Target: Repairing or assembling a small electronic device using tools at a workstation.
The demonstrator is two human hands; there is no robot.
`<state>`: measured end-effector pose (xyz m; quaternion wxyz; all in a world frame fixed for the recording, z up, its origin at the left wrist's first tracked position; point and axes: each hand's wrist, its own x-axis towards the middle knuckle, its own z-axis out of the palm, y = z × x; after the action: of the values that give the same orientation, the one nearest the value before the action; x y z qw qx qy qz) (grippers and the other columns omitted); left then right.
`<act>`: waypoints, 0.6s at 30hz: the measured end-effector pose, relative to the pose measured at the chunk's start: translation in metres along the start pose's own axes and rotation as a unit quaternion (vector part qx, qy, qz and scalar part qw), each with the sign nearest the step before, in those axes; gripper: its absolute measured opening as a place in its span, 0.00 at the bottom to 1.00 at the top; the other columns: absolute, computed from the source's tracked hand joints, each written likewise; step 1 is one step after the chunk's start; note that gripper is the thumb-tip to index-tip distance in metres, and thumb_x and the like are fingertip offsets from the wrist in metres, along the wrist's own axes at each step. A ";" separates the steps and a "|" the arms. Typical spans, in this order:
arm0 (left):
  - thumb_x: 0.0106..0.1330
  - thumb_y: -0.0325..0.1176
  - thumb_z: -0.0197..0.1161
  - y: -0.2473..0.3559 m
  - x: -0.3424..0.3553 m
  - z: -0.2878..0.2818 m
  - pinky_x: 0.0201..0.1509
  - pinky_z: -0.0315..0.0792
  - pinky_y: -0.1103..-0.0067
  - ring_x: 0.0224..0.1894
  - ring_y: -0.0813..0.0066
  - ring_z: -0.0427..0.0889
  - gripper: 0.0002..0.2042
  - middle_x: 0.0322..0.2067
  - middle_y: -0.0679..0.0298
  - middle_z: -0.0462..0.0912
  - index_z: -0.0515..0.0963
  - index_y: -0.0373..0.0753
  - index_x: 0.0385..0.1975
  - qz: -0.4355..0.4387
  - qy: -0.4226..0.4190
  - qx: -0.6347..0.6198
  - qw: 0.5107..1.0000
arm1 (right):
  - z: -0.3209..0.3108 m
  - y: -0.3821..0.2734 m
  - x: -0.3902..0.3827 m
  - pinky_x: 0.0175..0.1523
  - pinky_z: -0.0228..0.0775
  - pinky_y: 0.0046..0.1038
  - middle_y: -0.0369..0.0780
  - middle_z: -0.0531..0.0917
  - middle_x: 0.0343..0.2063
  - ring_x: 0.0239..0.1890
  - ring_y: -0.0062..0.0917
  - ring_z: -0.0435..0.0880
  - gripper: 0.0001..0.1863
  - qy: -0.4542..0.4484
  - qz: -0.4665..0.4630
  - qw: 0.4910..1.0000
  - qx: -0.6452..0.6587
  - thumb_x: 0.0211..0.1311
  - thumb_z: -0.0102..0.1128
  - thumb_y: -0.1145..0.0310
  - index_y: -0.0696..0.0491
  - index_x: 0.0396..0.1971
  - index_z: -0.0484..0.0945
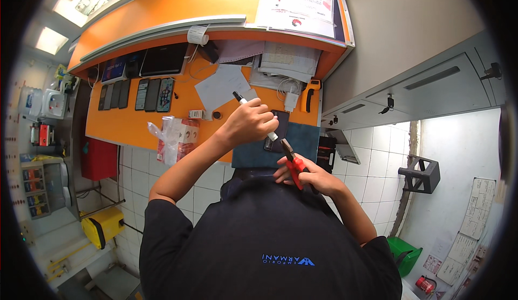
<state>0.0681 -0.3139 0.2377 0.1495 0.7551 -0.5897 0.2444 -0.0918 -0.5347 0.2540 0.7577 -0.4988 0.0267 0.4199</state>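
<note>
My left hand (249, 123) is closed round a white marker (243, 100). The marker's black end sticks out past the thumb side, and its white end (273, 137) slants down toward my right hand. My right hand (315, 178) grips red-handled pliers (296, 170), their dark jaws pointing up at the marker's white end. The jaws look very near that end; whether they touch it I cannot tell. Beneath my hands a dark blue-grey mat (251, 154) covers the desk's front edge. On it lies a dark phone (279, 120), partly hidden by my left hand.
The orange desk (127, 120) holds several phones (152, 95), white papers (223, 85), a plastic-wrapped packet (178, 135) and a yellow-and-black handheld device (310, 96). An orange shelf (178, 5) runs above the back. Grey drawers (431, 78) stand right, and a dark stool (421, 174) beyond.
</note>
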 end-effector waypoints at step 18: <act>0.57 0.29 0.65 0.006 -0.006 0.008 0.32 0.67 0.80 0.22 0.78 0.74 0.07 0.15 0.74 0.72 0.75 0.44 0.19 0.019 -0.025 0.001 1.000 | 0.002 0.009 0.015 0.62 0.68 0.32 0.50 0.77 0.53 0.57 0.34 0.79 0.33 -0.001 -0.011 0.999 -0.040 0.48 0.45 0.77 0.58 0.60 0.63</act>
<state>0.0630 -0.3145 0.2276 0.1291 0.7499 -0.6070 0.2290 -0.0883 -0.5229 0.2414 0.7415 -0.5289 0.0040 0.4128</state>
